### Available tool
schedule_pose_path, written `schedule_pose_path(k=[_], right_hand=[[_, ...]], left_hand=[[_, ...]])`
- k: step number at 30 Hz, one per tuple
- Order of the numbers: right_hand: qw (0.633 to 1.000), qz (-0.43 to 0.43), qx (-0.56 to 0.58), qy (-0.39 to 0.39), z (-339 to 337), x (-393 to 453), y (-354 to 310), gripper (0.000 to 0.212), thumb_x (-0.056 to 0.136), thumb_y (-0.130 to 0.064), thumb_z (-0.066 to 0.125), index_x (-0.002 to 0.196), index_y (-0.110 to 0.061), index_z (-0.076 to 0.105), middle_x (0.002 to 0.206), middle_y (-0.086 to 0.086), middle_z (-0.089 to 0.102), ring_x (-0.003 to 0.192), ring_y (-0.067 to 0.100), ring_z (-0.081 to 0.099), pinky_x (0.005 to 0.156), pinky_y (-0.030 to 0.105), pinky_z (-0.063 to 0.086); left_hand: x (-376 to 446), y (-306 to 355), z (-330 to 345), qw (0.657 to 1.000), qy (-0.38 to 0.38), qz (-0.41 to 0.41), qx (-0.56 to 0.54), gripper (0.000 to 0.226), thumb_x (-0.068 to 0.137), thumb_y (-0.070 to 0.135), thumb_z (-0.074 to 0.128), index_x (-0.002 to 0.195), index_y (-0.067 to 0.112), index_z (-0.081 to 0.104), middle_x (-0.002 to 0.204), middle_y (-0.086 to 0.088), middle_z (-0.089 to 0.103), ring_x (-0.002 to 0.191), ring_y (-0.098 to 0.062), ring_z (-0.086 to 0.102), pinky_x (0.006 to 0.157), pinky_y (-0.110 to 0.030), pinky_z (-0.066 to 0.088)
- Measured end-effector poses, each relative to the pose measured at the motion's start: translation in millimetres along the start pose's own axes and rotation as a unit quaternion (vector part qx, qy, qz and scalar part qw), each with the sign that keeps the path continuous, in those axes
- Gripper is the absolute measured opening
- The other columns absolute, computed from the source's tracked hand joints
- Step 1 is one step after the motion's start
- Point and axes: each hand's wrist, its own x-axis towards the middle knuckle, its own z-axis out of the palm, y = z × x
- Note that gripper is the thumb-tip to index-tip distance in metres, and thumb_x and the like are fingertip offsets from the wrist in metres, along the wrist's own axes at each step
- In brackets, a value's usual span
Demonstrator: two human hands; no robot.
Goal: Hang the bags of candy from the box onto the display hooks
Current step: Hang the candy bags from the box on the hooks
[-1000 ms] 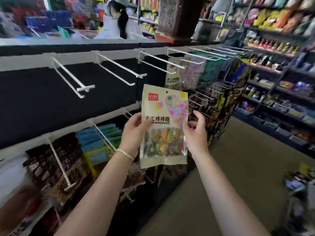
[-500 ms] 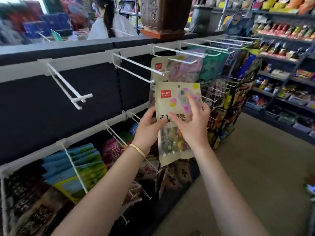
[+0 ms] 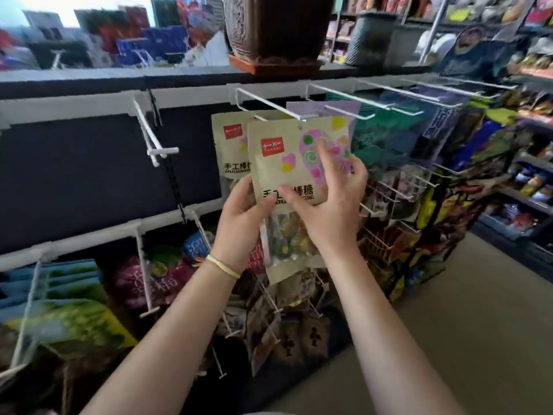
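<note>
- Beige paper candy bag with a red logo square and a pastel heart print: held upright, top edge raised to the tip of the white wire display hook, punched hole near that tip, apparently so as to slide on; whether already threaded, cannot tell.
- Left hand: fingers curled round the bag's left edge, thumb in front, steadying its lower half.
- Right hand: thumb and fingers pinching the bag's front and right edge, likely steering the top toward the wire.
- Matching beige bag: hanging just behind on the same hook, at the rack's upper rail.
- Empty white double-wire hook: further left along that rail.
- Lower rail: hooks loaded with blue, green and purple packets.
- Supply box: not in view.
- Brown patterned planter: on the rack's top edge.
</note>
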Motion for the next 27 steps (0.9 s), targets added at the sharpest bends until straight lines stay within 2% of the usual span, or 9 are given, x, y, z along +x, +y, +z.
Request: schedule_pose_path(k=[3, 7, 11, 13, 16, 21, 27], right_hand=[[0.999, -0.029, 0.012, -0.014, 4.4, 8.6, 12.2, 0.093, 0.074, -0.073, 0.068, 0.151, -0.026, 0.044, 0.143, 0.023, 0.033, 0.134, 0.036, 0.039, 0.108, 0.052, 0.043], [0.998, -0.045, 0.016, -0.040, 8.2, 9.9, 15.1, 0.094, 0.075, -0.070, 0.071, 0.152, -0.026, 0.042, 0.143, 0.025, 0.034, 0.132, 0.036, 0.040, 0.108, 0.041, 0.042], [0.997, -0.046, 0.039, -0.053, 9.8, 8.3, 18.7, 0.092, 0.076, -0.073, 0.067, 0.152, -0.026, 0.042, 0.146, 0.027, 0.032, 0.137, 0.040, 0.037, 0.110, 0.049, 0.043], [0.997, -0.038, 0.043, -0.056, 10.2, 6.7, 19.5, 0.092, 0.076, -0.074, 0.066, 0.152, -0.027, 0.043, 0.145, 0.027, 0.032, 0.137, 0.040, 0.037, 0.111, 0.047, 0.042], [0.996, -0.027, 0.049, -0.064, 9.7, 4.0, 18.5, 0.092, 0.075, -0.071, 0.070, 0.151, -0.027, 0.044, 0.144, 0.027, 0.033, 0.135, 0.036, 0.035, 0.110, 0.038, 0.039], [0.997, -0.033, 0.048, -0.040, -0.7, 2.3, 15.5, 0.090, 0.076, -0.074, 0.065, 0.150, -0.024, 0.047, 0.143, 0.029, 0.034, 0.134, 0.042, 0.039, 0.109, 0.045, 0.043], [0.998, -0.039, 0.037, -0.045, -2.6, 11.7, 13.5, 0.090, 0.075, -0.072, 0.070, 0.149, -0.025, 0.048, 0.141, 0.027, 0.037, 0.133, 0.039, 0.039, 0.106, 0.040, 0.042]], left_hand=[[1.1, -6.9, 9.8, 0.999, 0.048, 0.003, -0.007, 0.039, 0.100, -0.002, 0.052, 0.136, 0.011, 0.056, 0.126, -0.008, 0.069, 0.119, -0.026, 0.065, 0.105, -0.053, 0.049], [-0.3, -9.7, 14.2, 0.995, 0.095, 0.008, -0.022, 0.041, 0.100, -0.006, 0.046, 0.138, 0.008, 0.054, 0.129, -0.013, 0.067, 0.122, -0.030, 0.063, 0.106, -0.054, 0.047], [-4.7, -9.4, 18.7, 0.993, 0.119, 0.017, -0.020, 0.039, 0.098, -0.002, 0.049, 0.135, 0.007, 0.055, 0.130, -0.018, 0.065, 0.122, -0.035, 0.062, 0.106, -0.057, 0.047], [-6.6, -7.3, 20.2, 0.992, 0.127, 0.016, -0.018, 0.039, 0.095, 0.000, 0.051, 0.133, 0.007, 0.056, 0.129, -0.019, 0.065, 0.121, -0.036, 0.062, 0.105, -0.057, 0.047], [-8.1, -5.1, 21.2, 0.990, 0.138, 0.015, 0.002, 0.036, 0.098, -0.006, 0.047, 0.131, 0.005, 0.058, 0.126, -0.019, 0.067, 0.117, -0.032, 0.065, 0.101, -0.048, 0.053], [-15.4, -1.4, 29.2, 0.990, 0.134, 0.033, 0.012, 0.036, 0.099, -0.008, 0.044, 0.130, 0.004, 0.057, 0.124, -0.020, 0.067, 0.114, -0.028, 0.067, 0.089, -0.032, 0.057], [-11.3, 0.3, 29.8, 0.989, 0.143, 0.040, 0.004, 0.035, 0.098, -0.003, 0.047, 0.127, 0.011, 0.061, 0.124, -0.017, 0.068, 0.117, -0.033, 0.065, 0.099, -0.049, 0.053]])
